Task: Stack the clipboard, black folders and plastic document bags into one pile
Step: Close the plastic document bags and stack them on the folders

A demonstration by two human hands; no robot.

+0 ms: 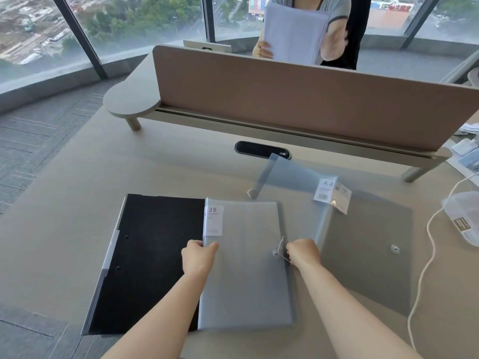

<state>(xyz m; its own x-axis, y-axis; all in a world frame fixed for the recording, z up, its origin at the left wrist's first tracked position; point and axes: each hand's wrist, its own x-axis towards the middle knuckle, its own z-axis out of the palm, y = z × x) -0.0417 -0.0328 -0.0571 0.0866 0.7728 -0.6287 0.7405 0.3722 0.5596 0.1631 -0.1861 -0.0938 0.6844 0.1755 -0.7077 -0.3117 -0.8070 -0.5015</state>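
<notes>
A translucent grey plastic document bag (246, 281) with a "20" label lies on the desk in front of me. My left hand (198, 257) pinches its left edge. My right hand (303, 252) grips its right edge by the string clasp. Its left side overlaps a black folder (147, 260), which lies flat on a clear-edged sheet or board at the desk's left front. To the right lies another translucent document bag (368, 255) with a snap button. A third translucent bag (293, 177) with an "A4" label is tilted up behind them.
A tan divider panel (285, 99) on a raised shelf crosses the desk behind the bags, with a black cable port (261, 150) before it. A white cable (427, 244) and a plastic packet (464, 216) lie at the right. A person beyond the divider holds papers (293, 32).
</notes>
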